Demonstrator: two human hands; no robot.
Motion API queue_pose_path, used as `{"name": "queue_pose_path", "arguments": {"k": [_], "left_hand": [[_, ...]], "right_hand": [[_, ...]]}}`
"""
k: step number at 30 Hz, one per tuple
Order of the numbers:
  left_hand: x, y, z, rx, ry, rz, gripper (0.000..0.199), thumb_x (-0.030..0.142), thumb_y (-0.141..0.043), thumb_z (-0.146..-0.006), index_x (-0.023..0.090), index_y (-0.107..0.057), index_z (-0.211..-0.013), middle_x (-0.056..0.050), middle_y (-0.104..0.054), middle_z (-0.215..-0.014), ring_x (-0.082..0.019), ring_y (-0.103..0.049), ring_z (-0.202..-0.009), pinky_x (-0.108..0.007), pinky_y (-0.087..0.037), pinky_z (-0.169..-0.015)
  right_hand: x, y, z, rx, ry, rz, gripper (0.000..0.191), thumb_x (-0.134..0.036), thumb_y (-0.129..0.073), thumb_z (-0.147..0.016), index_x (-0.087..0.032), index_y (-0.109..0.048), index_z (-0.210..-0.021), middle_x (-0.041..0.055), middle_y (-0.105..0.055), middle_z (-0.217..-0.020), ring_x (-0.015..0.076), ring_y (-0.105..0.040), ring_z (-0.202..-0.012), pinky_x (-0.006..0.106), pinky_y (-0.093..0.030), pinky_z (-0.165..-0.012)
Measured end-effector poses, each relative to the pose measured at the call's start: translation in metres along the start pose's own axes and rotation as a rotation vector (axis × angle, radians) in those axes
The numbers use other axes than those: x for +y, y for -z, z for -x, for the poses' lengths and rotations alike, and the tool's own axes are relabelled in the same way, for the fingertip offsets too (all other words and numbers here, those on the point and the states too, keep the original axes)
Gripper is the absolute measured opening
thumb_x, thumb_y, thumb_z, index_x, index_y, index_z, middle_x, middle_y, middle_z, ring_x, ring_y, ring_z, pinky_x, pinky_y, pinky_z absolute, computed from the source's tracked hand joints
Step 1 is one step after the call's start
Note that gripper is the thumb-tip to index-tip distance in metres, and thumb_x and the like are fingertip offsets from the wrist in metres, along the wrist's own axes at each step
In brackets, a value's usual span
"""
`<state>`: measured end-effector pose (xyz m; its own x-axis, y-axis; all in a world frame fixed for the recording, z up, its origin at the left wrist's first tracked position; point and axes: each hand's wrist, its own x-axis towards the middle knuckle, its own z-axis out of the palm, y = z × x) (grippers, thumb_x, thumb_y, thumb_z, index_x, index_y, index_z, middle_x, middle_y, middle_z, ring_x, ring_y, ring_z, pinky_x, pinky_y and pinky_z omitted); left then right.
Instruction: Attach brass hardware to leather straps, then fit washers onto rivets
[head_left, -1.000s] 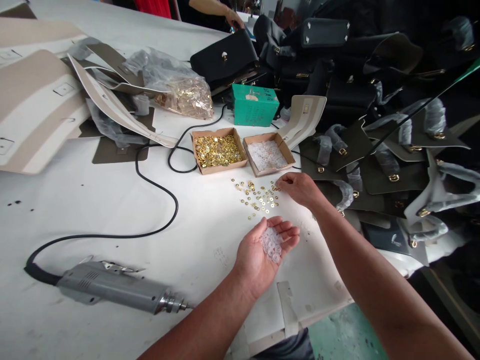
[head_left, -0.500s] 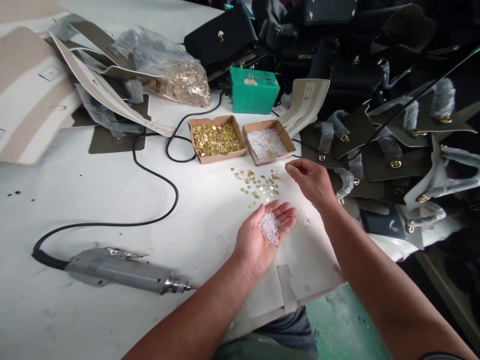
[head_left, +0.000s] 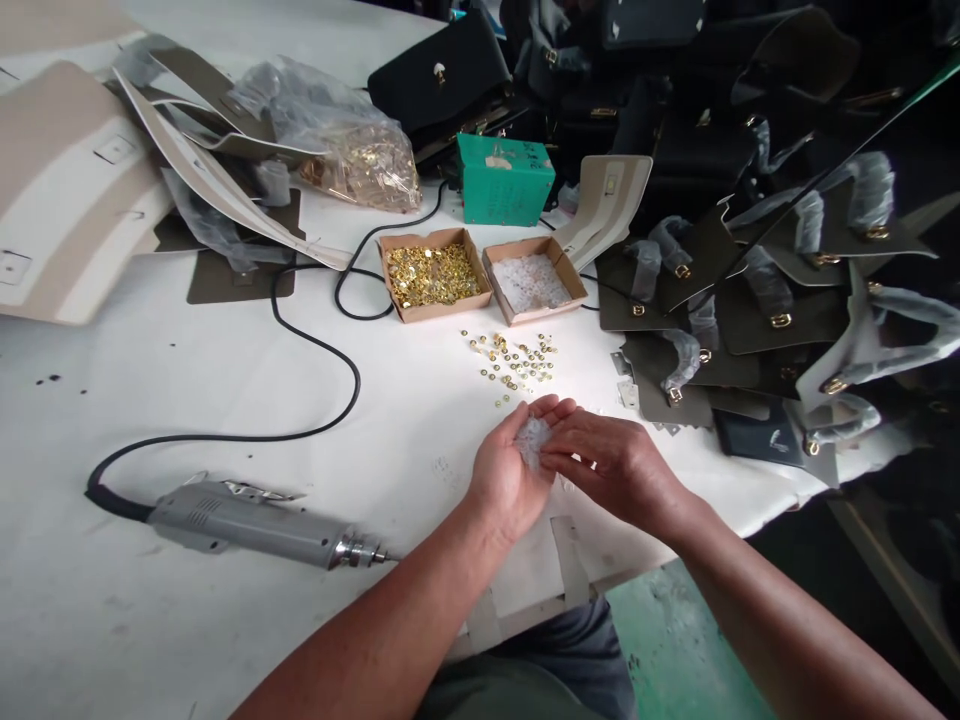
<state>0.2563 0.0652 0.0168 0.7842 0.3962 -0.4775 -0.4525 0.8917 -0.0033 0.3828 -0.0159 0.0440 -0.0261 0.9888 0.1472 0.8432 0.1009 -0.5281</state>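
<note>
My left hand (head_left: 502,480) is palm up and cupped around a small heap of clear plastic washers (head_left: 532,441). My right hand (head_left: 619,460) reaches in from the right, its thumb and fingers drawn together on the edge of that heap. Just what its fingertips pinch is partly hidden. Beyond both hands, small gold metal washers (head_left: 513,357) lie scattered on the white table (head_left: 405,400). Behind them stand an open cardboard box of gold metal pieces (head_left: 435,275) and a second cardboard box of clear plastic washers (head_left: 534,282).
A grey electric screwdriver (head_left: 255,522) lies at the left, its black cord (head_left: 356,380) curving back toward a green box (head_left: 506,180). Bag flaps with wrapped buckles (head_left: 679,370) crowd the right edge. Flat panels (head_left: 71,200) and a bag of metal parts (head_left: 367,170) are stacked at back left.
My right hand has come down from beside the cardboard box of clear washers to the heap in my left palm. The left hand stays cupped in nearly the same place.
</note>
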Motion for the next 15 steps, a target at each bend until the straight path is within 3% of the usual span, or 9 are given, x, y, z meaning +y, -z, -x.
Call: {"name": "queue_pose_path", "arguments": {"k": [4, 7, 12, 15], "left_hand": [[0.001, -0.002, 0.0, 0.001, 0.003, 0.038, 0.022, 0.021, -0.052, -0.095, 0.009, -0.07, -0.089, -0.008, -0.069, -0.088, -0.013, -0.066, -0.078, -0.022, -0.053, -0.074], [0.001, -0.003, 0.0, 0.036, -0.027, 0.034, 0.02, 0.021, -0.054, -0.095, 0.009, -0.069, -0.089, -0.008, -0.069, -0.088, -0.014, -0.067, -0.08, -0.027, -0.056, -0.083], [0.0, -0.006, 0.004, 0.094, 0.001, -0.065, 0.02, 0.026, -0.058, -0.094, 0.009, -0.069, -0.097, -0.017, -0.072, -0.108, -0.027, -0.07, -0.106, -0.041, -0.052, -0.103], [0.001, -0.005, 0.005, 0.115, 0.007, -0.08, 0.021, 0.028, -0.059, -0.094, 0.01, -0.069, -0.098, -0.017, -0.072, -0.108, -0.028, -0.07, -0.107, -0.043, -0.05, -0.105]], "right_hand": [[-0.004, 0.011, -0.01, -0.03, -0.033, -0.039, 0.018, -0.021, -0.059, -0.097, -0.025, -0.076, -0.098, 0.0036, -0.074, -0.097, 0.0175, -0.068, -0.086, 0.031, -0.052, -0.077], [0.001, 0.022, -0.022, 0.01, -0.113, -0.139, 0.014, -0.025, -0.063, -0.095, -0.026, -0.077, -0.097, 0.0018, -0.074, -0.09, 0.016, -0.066, -0.08, 0.029, -0.05, -0.072], [0.046, 0.031, -0.065, 0.221, -0.357, -0.14, 0.02, -0.038, -0.065, -0.091, -0.022, -0.074, -0.085, 0.0012, -0.07, -0.081, 0.0161, -0.061, -0.074, 0.029, -0.044, -0.066], [0.077, 0.022, -0.092, 0.193, -0.391, -0.118, 0.024, -0.041, -0.061, -0.09, -0.021, -0.072, -0.083, 0.0009, -0.069, -0.082, 0.0157, -0.059, -0.074, 0.029, -0.042, -0.067]]}}
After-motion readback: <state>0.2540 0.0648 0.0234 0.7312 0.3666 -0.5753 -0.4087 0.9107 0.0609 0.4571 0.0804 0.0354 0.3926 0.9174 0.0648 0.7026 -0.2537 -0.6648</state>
